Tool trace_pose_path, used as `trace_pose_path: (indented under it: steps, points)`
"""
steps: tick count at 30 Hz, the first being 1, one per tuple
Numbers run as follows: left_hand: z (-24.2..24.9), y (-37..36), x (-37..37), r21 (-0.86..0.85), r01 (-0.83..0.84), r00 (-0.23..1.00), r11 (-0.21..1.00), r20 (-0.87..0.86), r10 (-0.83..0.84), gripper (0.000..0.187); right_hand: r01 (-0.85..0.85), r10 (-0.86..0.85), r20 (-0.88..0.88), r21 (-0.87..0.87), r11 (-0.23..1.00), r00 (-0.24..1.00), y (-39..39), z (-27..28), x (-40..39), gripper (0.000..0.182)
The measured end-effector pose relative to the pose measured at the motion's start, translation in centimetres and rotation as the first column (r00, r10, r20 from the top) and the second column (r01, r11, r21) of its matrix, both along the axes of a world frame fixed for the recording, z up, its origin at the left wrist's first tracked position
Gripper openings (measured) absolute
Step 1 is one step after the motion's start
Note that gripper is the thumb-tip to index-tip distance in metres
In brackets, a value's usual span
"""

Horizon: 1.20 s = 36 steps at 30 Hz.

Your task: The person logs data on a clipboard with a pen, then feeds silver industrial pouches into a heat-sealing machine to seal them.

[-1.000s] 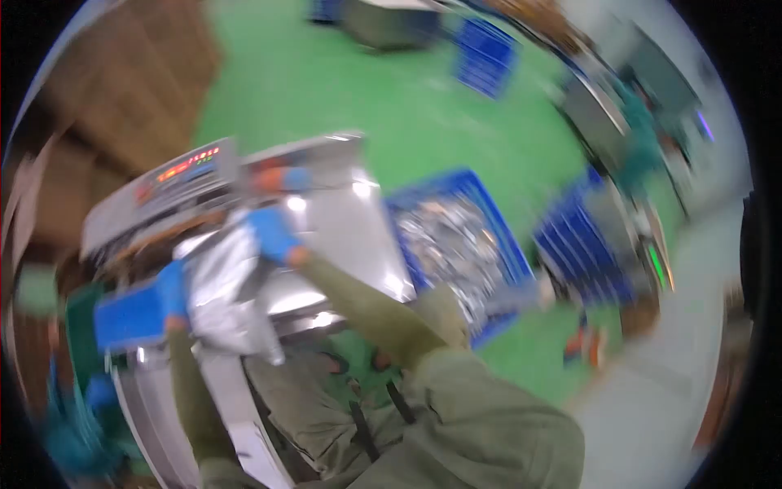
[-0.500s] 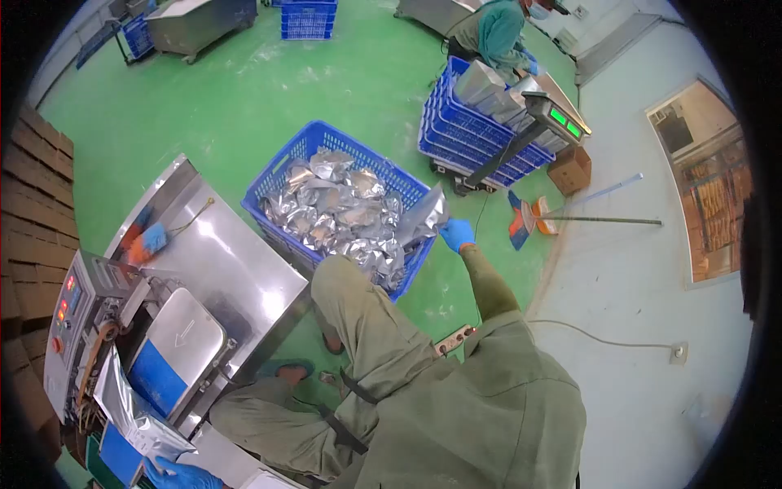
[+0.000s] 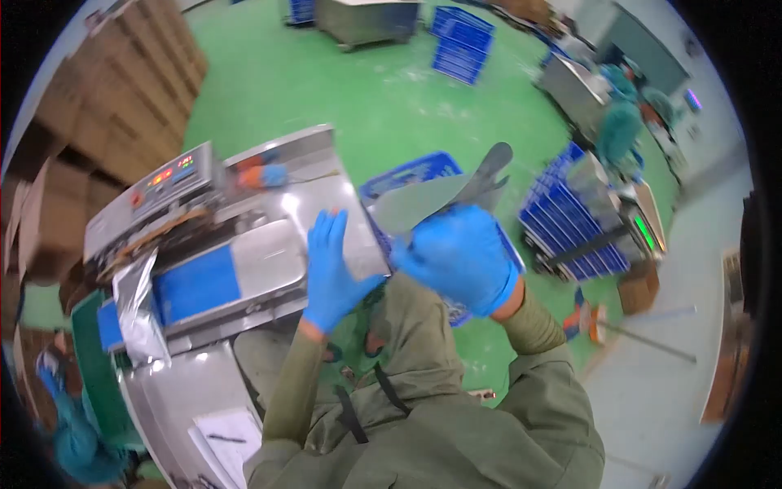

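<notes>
My right hand [image 3: 468, 259], in a blue glove and a little blurred, is closed on a silver foil pouch [image 3: 423, 200], which it holds up over the blue crate [image 3: 414, 167]. The pouch hides most of what lies in the crate. Fingers stretched and apart, my left hand [image 3: 332, 270] is empty and hovers beside the steel table edge, to the left of the right hand. Another foil pouch [image 3: 140, 314] lies across the left end of the blue belt [image 3: 198, 281] of the sealing machine [image 3: 159, 196].
Papers with a pen [image 3: 228, 440] lie on a steel surface beside a green bin [image 3: 94, 375]. Cardboard boxes [image 3: 122, 90] are stacked at left. A scale [image 3: 639, 232] and loaded blue crates [image 3: 562, 216] stand at right. One co-worker [image 3: 623, 122] is behind them, another [image 3: 81, 432] at lower left.
My right hand has lifted the pouch from the crate's edge and brought it inward. My left hand has left the pouch on the belt and moved to the middle. The view has turned left.
</notes>
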<state>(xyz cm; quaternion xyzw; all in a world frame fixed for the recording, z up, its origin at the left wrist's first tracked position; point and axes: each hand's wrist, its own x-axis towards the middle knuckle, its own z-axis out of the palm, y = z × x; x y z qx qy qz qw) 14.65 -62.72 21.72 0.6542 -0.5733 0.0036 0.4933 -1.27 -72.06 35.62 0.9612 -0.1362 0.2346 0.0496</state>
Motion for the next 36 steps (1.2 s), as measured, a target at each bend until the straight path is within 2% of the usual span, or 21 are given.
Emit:
trace_pose_path:
  steps: [2,5,8,9,10,12,15,18,20,21,22,24,25,27,28,30,31,32,33,35,36]
  points:
    - [-2.9,-0.7,5.5,-0.015,0.142,0.899,0.990,-0.417,-0.135,0.060,-0.189,0.186,0.063,0.029,0.982,0.980,4.1,2.5,5.2,0.021]
    - [-1.4,4.6,12.1,-0.054,0.162,0.697,0.985,-0.700,-0.153,0.043,-0.369,0.358,0.088,0.205,0.907,0.929,7.0,1.9,11.3,0.030]
    - [-3.8,10.2,16.2,0.085,-0.014,0.952,0.996,-0.303,0.039,0.047,-0.572,0.302,0.592,0.341,0.746,0.747,7.0,-0.5,13.7,0.039]
    - [-4.9,11.5,17.0,0.115,-0.077,0.982,0.990,-0.164,0.095,0.049,-0.495,0.154,0.640,0.396,0.773,0.753,6.5,-1.5,14.3,0.040]
    - [-6.1,12.1,17.8,0.094,-0.092,0.970,0.991,-0.215,0.111,0.052,-0.416,0.006,0.673,0.450,0.790,0.740,5.5,-2.7,15.2,0.042]
    - [-7.8,12.9,18.6,0.074,-0.088,0.939,0.993,-0.327,0.108,0.060,-0.395,-0.020,0.595,0.557,0.730,0.804,4.0,-6.6,17.1,0.036]
    - [-2.9,13.2,18.3,0.224,0.016,0.908,0.974,-0.411,0.080,0.060,-0.350,0.108,0.345,0.784,0.512,0.932,2.0,-11.5,18.8,0.029]
    - [0.6,14.8,19.7,0.195,0.043,0.937,0.980,-0.349,0.028,0.047,-0.333,0.132,0.354,0.599,0.728,0.926,1.2,-11.4,19.0,0.019]
    - [4.4,16.2,19.6,0.176,0.011,0.949,0.984,-0.313,0.045,0.037,-0.412,0.246,0.421,0.369,0.833,0.873,0.5,-11.4,19.4,0.016]
    - [6.6,15.8,18.6,0.291,0.019,0.974,0.957,-0.221,0.048,0.024,-0.447,0.311,0.441,0.247,0.860,0.842,0.3,-11.7,19.2,0.017]
    - [5.2,15.5,19.5,0.227,-0.044,0.994,0.973,0.104,0.021,0.022,-0.443,0.352,0.421,0.139,0.886,0.836,0.0,-11.8,18.8,0.017]
    - [4.2,16.7,21.5,0.244,-0.315,0.797,0.917,0.593,0.116,0.029,-0.430,0.431,0.373,-0.091,0.898,0.822,-1.9,-12.0,17.5,0.019]
    - [3.4,17.3,22.0,0.161,-0.302,0.747,0.940,0.652,0.128,0.032,-0.381,0.406,0.281,-0.139,0.914,0.870,-3.0,-13.3,16.2,0.022]
    - [2.3,17.9,22.2,-0.002,-0.253,0.634,0.967,0.755,0.167,0.038,-0.455,0.427,0.405,-0.029,0.890,0.809,-2.9,-13.7,15.2,0.031]
    - [1.6,17.6,22.1,-0.092,-0.223,0.748,0.970,0.622,0.231,0.037,-0.495,0.428,0.466,0.023,0.869,0.774,-2.8,-13.8,15.1,0.037]
    - [0.9,15.3,19.8,-0.269,-0.206,0.915,0.941,0.289,0.283,0.035,-0.486,0.274,0.607,0.216,0.846,0.746,-0.2,-12.4,15.8,0.030]
    - [0.2,13.7,18.2,-0.327,-0.296,0.955,0.897,-0.069,0.289,0.022,-0.502,0.204,0.645,0.319,0.804,0.736,0.2,-13.3,16.0,0.025]
    - [0.7,13.1,17.6,-0.247,-0.377,0.920,0.893,-0.214,0.329,0.019,-0.517,0.129,0.678,0.409,0.752,0.723,0.6,-13.7,16.4,0.021]
    - [1.6,12.6,17.2,-0.160,-0.445,0.860,0.881,-0.350,0.371,0.018,-0.441,0.012,0.689,0.450,0.777,0.725,2.0,-11.9,16.2,0.009]
    - [1.9,11.4,17.8,-0.023,-0.478,0.712,0.878,-0.596,0.372,0.019,-0.408,-0.209,0.579,0.745,0.527,0.788,1.8,-11.0,16.4,0.015]
    - [0.9,10.2,19.2,0.020,-0.454,0.714,0.891,-0.590,0.377,0.020,-0.374,-0.299,0.487,0.853,0.364,0.820,1.6,-10.8,16.4,0.018]
